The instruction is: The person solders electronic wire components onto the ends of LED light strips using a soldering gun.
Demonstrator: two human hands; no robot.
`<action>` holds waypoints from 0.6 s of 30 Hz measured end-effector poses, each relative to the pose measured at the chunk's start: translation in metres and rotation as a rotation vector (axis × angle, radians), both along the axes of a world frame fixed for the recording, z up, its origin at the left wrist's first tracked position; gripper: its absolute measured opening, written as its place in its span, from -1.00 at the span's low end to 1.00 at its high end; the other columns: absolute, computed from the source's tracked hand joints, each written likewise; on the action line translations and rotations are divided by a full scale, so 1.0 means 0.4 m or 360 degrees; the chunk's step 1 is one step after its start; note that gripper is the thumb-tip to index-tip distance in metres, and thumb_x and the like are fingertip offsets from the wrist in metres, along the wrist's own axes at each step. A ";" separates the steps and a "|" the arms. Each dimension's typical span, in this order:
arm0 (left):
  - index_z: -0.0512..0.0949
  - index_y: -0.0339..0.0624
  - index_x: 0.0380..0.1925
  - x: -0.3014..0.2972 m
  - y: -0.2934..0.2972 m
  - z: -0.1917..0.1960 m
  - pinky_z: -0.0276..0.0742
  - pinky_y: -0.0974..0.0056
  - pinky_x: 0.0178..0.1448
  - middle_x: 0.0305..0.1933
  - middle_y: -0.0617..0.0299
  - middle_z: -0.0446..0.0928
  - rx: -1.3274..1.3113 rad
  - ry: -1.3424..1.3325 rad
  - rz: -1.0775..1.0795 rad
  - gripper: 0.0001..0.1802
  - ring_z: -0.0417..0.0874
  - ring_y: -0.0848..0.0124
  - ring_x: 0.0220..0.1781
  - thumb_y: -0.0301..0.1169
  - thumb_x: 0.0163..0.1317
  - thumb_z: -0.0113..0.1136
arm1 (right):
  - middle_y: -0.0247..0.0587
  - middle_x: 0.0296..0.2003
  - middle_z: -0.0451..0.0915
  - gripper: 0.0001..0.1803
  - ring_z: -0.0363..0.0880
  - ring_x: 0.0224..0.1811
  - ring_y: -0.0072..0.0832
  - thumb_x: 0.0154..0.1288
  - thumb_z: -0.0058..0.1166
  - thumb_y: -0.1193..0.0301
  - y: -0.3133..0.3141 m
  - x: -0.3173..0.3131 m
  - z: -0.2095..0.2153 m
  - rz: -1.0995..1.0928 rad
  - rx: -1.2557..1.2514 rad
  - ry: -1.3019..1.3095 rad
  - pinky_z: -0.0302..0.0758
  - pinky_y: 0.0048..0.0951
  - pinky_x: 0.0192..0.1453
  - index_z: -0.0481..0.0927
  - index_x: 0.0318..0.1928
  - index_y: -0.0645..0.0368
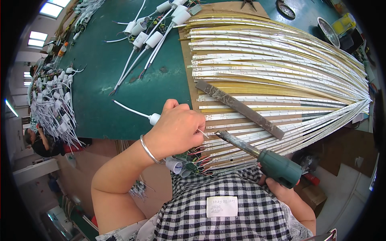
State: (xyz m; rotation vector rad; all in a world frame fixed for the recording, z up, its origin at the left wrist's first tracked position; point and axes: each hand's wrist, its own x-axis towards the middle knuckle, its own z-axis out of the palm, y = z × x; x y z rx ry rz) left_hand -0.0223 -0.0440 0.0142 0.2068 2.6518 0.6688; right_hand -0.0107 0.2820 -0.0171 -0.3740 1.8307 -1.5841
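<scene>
My left hand [177, 127] is closed round a small LED driver with a white cap [154, 119]; a white cable trails from it to the left. A thin white wire [203, 133] sticks out past my fingers toward the ends of the LED strips [257, 68], which lie fanned out on a brown board. My right hand [277, 189], mostly hidden, grips the green handle of a soldering iron [281, 168]. The iron's dark tip is just right of the wire, over the strip ends. Below my left hand are drivers with red and white wires [193, 158] at the strip ends.
A flat grey metal bar [241, 109] lies slantwise across the strips. More drivers with white caps [155, 39] rest on the green table [104, 84], with a large heap [54, 100] at its left edge. Round dishes [328, 32] and pliers [248, 4] are at the far side.
</scene>
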 end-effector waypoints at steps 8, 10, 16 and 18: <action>0.53 -0.07 -0.60 0.009 -0.002 0.006 0.22 0.21 -0.01 -0.56 0.32 0.51 -0.0020 0.0026 -0.0012 -0.95 0.44 0.31 -0.33 -0.40 -0.05 0.13 | -0.08 0.03 0.47 -0.49 0.58 -0.38 -0.41 0.19 -0.11 0.50 0.000 -0.005 0.021 0.0161 0.0071 -0.0175 0.49 -0.41 -0.20 0.26 0.18 0.36; 0.53 -0.07 -0.55 0.010 -0.004 0.011 0.23 0.21 -0.02 -0.52 0.31 0.51 -0.0020 0.0036 -0.0030 -0.97 0.45 0.30 -0.31 -0.41 -0.04 0.14 | -0.07 0.03 0.47 -0.49 0.58 -0.38 -0.41 0.19 -0.11 0.50 0.006 -0.002 0.018 0.0167 0.0078 -0.0156 0.50 -0.41 -0.20 0.26 0.18 0.37; 0.51 -0.09 -0.43 0.033 -0.024 -0.010 0.32 0.19 -0.06 -0.43 0.28 0.49 0.0139 0.0340 -0.0259 -0.87 0.47 0.27 -0.27 -0.49 -0.04 0.19 | -0.15 -0.38 0.53 -0.75 0.56 -0.52 -0.46 0.13 0.02 0.56 -0.006 0.009 0.004 -0.0024 0.0104 0.0068 0.49 -0.47 -0.39 0.51 -0.13 0.34; 0.50 -0.11 -0.42 0.045 -0.028 -0.024 0.34 0.19 -0.07 -0.43 0.27 0.47 0.0112 0.0540 -0.0384 -0.85 0.47 0.27 -0.28 -0.51 -0.06 0.20 | -0.16 -0.38 0.53 -0.76 0.56 -0.52 -0.46 0.14 0.02 0.56 -0.008 0.009 0.006 0.0010 0.0124 0.0103 0.49 -0.47 -0.39 0.51 -0.14 0.33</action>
